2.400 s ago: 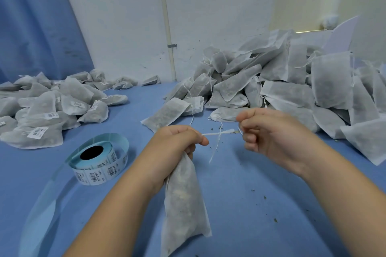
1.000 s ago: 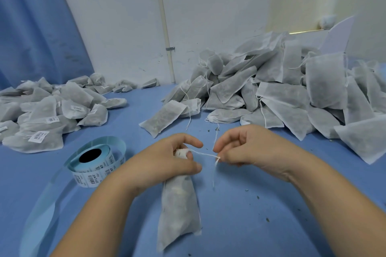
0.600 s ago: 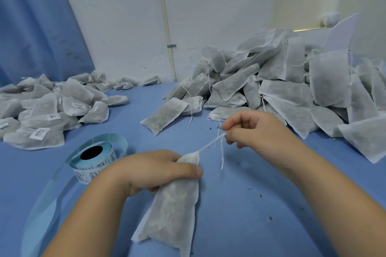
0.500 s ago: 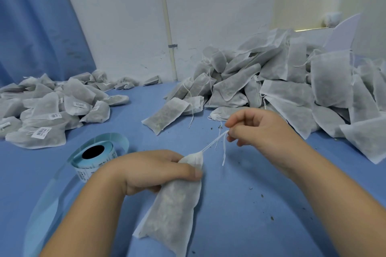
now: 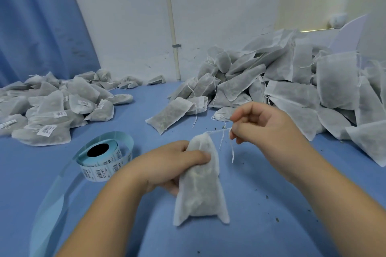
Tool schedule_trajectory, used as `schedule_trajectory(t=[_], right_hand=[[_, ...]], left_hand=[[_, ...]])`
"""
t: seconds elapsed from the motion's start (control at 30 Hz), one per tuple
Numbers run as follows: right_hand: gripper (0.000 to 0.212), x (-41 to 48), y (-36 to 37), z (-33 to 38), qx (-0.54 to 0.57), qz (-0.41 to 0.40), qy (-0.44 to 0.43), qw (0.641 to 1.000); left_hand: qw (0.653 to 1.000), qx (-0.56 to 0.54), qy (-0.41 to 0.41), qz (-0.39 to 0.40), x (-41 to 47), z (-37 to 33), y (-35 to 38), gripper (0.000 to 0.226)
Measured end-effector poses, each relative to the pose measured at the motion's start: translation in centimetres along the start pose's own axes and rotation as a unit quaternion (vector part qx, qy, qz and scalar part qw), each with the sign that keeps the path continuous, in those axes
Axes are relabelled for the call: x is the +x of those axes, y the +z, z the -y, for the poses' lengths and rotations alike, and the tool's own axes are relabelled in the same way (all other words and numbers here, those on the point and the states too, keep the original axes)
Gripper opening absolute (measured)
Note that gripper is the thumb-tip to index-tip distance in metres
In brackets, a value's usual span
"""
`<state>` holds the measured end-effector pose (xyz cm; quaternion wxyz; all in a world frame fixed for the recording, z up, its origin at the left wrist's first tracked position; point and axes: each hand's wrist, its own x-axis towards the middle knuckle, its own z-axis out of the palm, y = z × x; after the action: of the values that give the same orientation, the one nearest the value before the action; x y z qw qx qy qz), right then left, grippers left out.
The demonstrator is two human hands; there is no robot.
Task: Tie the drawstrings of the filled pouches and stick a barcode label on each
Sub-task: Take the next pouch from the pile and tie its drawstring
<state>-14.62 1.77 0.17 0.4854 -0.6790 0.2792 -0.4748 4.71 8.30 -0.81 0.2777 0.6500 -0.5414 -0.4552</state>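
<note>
pouch [image 5: 200, 181] at frame centre, neck gripped in left hand [image 5: 169, 165]; right hand [image 5: 265, 129] pinches the drawstring [image 5: 219, 131] taut. risk: a hard tug snaps the string or tears the cloth.

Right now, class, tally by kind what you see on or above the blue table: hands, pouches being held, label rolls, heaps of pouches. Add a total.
Hands: 2, left hand, right hand pinching the drawstring
Held pouch: 1
Label roll: 1
Pouch heaps: 2, left heap, right heap
Total: 6
</note>
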Motion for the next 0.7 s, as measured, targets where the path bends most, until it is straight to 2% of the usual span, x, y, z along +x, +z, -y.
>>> schedule_trajectory(t=[0.13, 0.27, 0.43, 0.57, 0.7], right_hand=[[0.030, -1.0, 1.3, 0.1, -0.080, 0.026, -0.079, 0.993], [0.027, -1.7, 2.2, 0.1, -0.234, 0.071, -0.177, 0.953], [0.025, -1.7, 2.5, -0.5, -0.308, 0.067, -0.214, 0.925], [0.025, -1.5, 2.2, -0.7, -0.316, 0.051, -0.219, 0.922], [0.026, -1.5, 2.0, -0.5, -0.325, 0.053, -0.232, 0.915]], left_hand=[[0.993, -0.051, 0.025, -0.100, 0.7, -0.5, 1.5, 0.027], [0.980, -0.091, 0.046, -0.168, 1.3, -0.5, 1.9, 0.043], [0.975, -0.141, 0.086, -0.150, 1.2, -0.7, 1.9, 0.023], [0.968, -0.221, 0.067, -0.096, 1.1, -0.5, 1.6, 0.030], [0.934, -0.342, 0.079, -0.071, 1.3, -0.7, 1.4, 0.037]])
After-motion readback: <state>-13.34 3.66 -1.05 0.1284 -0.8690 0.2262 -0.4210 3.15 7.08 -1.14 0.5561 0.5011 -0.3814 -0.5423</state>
